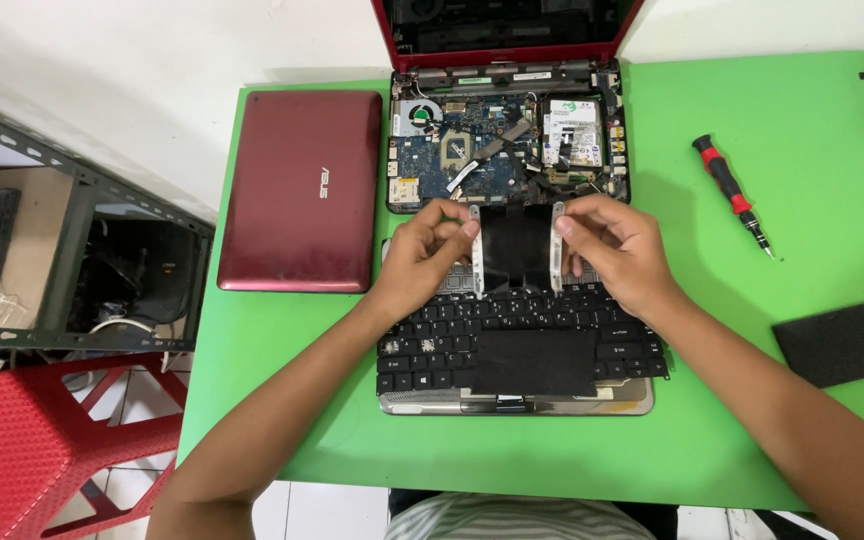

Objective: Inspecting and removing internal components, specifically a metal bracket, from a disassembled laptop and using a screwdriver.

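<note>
My left hand (427,250) and my right hand (612,245) together hold a black drive in a silver metal bracket (515,248), one hand on each side rail. I hold it above a detached black keyboard panel (512,345) that lies on the green table (782,130). Just beyond my hands sits an opened red laptop base (507,140) with its blue circuit board, fan and cables exposed. Its red-framed screen (502,25) stands up at the far edge.
A closed dark red laptop (300,188) lies on the table's left side. A red and black screwdriver (732,195) rests to the right, with a black foam pad (842,338) nearer the right edge. A metal shelf (62,260) and red stool (42,440) stand left of the table.
</note>
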